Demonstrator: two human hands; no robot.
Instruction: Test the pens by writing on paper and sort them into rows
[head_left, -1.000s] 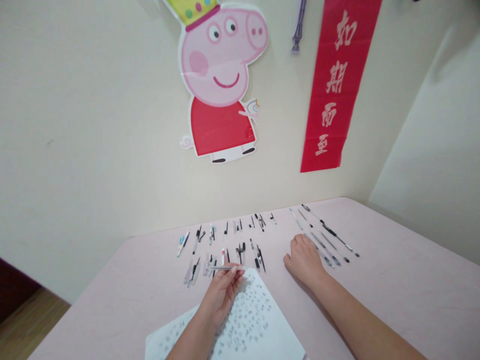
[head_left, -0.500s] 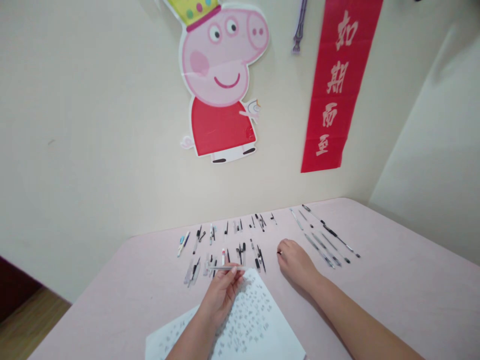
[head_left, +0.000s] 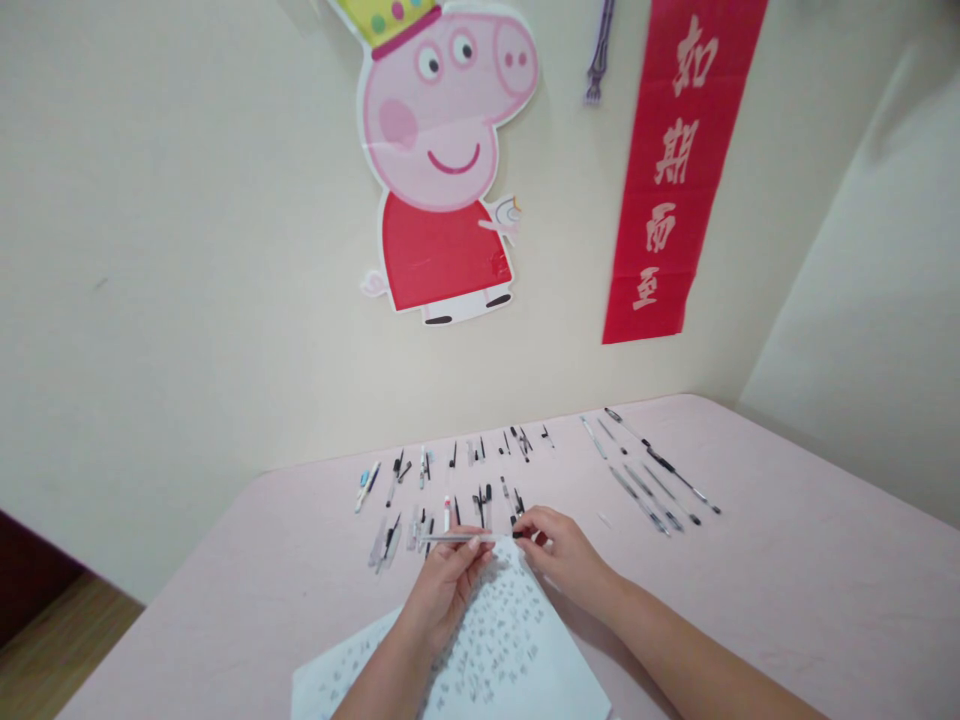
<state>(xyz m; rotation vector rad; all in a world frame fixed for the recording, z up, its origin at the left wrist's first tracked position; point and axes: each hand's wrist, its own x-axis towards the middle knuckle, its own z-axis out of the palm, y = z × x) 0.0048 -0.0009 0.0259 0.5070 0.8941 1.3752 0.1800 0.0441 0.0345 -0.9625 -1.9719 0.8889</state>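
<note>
My left hand (head_left: 452,572) is closed around a thin, clear grey pen barrel (head_left: 454,538), held level above the sheet of paper (head_left: 517,640) with handwritten marks. Close to the barrel's right end, my right hand (head_left: 559,545) pinches at a small black pen part (head_left: 517,534); whether this part touches the barrel I cannot tell. Just behind those fingertips lie loose pen pieces (head_left: 519,500), partly hidden by the hand. More taken-apart pens (head_left: 482,503) lie in groups beyond my left hand.
Several whole pens (head_left: 660,495) lie slanted at the table's right. A back row of pen parts (head_left: 453,455) runs near the wall. One small whitish piece (head_left: 604,519) rests on the pink table (head_left: 750,600). A pig cutout (head_left: 446,250) and red banner (head_left: 660,200) hang on the wall.
My right hand has moved left, from the bare table to the barrel's right end. A small whitish piece now shows where it was. My left hand has hardly moved.
</note>
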